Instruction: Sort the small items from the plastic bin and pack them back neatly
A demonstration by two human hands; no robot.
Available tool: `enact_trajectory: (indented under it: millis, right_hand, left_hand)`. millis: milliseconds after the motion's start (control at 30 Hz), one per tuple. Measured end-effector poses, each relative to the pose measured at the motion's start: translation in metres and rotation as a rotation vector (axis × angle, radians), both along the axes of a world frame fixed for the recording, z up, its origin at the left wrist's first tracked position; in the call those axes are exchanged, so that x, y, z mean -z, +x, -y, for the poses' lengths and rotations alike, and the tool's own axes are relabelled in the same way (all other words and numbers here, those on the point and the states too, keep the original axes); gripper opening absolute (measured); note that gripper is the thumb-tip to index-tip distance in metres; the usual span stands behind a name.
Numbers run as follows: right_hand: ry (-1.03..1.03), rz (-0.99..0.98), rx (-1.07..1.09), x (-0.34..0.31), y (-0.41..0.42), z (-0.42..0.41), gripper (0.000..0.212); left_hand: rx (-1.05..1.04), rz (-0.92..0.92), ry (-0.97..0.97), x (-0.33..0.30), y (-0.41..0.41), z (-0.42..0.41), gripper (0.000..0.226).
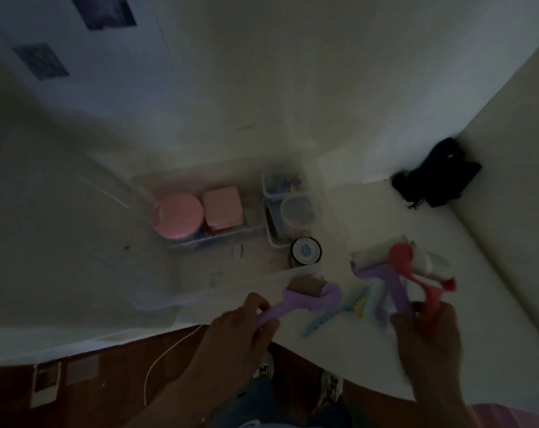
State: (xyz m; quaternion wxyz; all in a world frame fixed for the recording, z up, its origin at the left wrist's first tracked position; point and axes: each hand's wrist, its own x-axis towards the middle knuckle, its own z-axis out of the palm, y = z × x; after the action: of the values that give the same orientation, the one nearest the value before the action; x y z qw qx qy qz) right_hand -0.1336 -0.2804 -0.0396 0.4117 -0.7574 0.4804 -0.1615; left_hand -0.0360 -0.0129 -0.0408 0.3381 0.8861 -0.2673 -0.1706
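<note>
No writing can be read anywhere; the light is dim and the round tin (305,251) with a blue mark on its lid is too blurred to make out.

My left hand (237,332) grasps the handle of a purple lint roller (296,301). Its long axis runs from my fingers up and to the right, and the brown roll at its head points toward the clear plastic bin (200,211).

My right hand (425,338) clutches two more handles together: a second purple roller (391,285) and a red roller (416,273). Both point away from me, and their heads with white rolls lie to the right of the bin, near the tin.

Between my hands, nearer to me than the bin, a light blue clip (333,313) lies on the white surface, slanting up to the right.

Inside the bin I see a round pink lid (178,217), a square pink box (222,210) beside it, and to their right a round clear tub (299,211).

A black bundle (438,174) lies well to the right of the bin.
</note>
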Motion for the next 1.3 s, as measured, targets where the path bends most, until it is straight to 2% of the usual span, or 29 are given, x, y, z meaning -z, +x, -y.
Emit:
enact_trajectory:
  millis: [167, 267, 333, 367, 433, 500, 600, 667, 800, 933, 1033, 1200, 1300]
  right_hand:
    - [-0.052, 0.081, -0.013, -0.051, 0.004, 0.000, 0.026]
    - [0.004, 0.154, -0.149, -0.076, 0.022, -0.008, 0.025]
    - [0.029, 0.174, -0.298, -0.090, 0.043, -0.015, 0.024]
    - [0.026, 0.156, -0.373, -0.094, 0.055, -0.017, 0.023]
    - [0.004, 0.079, -0.504, -0.098, 0.081, -0.022, 0.023]
    - [-0.017, 0.017, -0.595, -0.100, 0.106, -0.025, 0.024]
    - [-0.038, -0.068, -0.725, -0.097, 0.139, -0.030, 0.025]
    - [-0.089, -0.123, -0.799, -0.093, 0.157, -0.033, 0.028]
    - [-0.114, -0.255, -0.981, -0.085, 0.188, -0.053, 0.031]
    - [-0.124, -0.412, -1.110, -0.063, 0.216, -0.071, 0.018]
    - [-0.152, -0.445, -1.176, -0.042, 0.231, -0.079, 0.019]
    - [-0.219, -0.552, -1.273, -0.007, 0.244, -0.089, 0.037]
    - [-0.329, -0.577, -1.270, 0.010, 0.246, -0.091, 0.041]
  left_hand:
    - [-0.046, 0.003, -0.130, -0.054, 0.013, -0.008, 0.016]
    - [-0.132, 0.000, -0.121, -0.071, 0.036, -0.014, 0.010]
    - [-0.239, -0.007, -0.067, -0.070, 0.060, -0.021, 0.008]
    - [-0.268, 0.051, -0.025, -0.066, 0.073, -0.024, 0.011]
    - [-0.246, 0.222, 0.092, -0.047, 0.101, -0.032, 0.031]
    - [-0.184, 0.263, 0.254, -0.028, 0.123, -0.035, 0.039]
    - [-0.158, 0.380, 0.309, -0.004, 0.137, -0.035, 0.016]
    - [-0.233, 0.311, 0.299, 0.012, 0.141, -0.032, 0.011]
    - [-0.371, 0.122, 0.282, 0.033, 0.149, -0.031, 0.021]
    - [-0.406, -0.127, 0.270, 0.035, 0.154, -0.029, 0.025]
    - [-0.424, -0.234, 0.231, 0.040, 0.158, -0.028, 0.023]
    - [-0.382, -0.312, 0.090, 0.058, 0.159, -0.021, 0.030]
    - [-0.302, -0.250, 0.069, 0.064, 0.156, -0.014, 0.032]
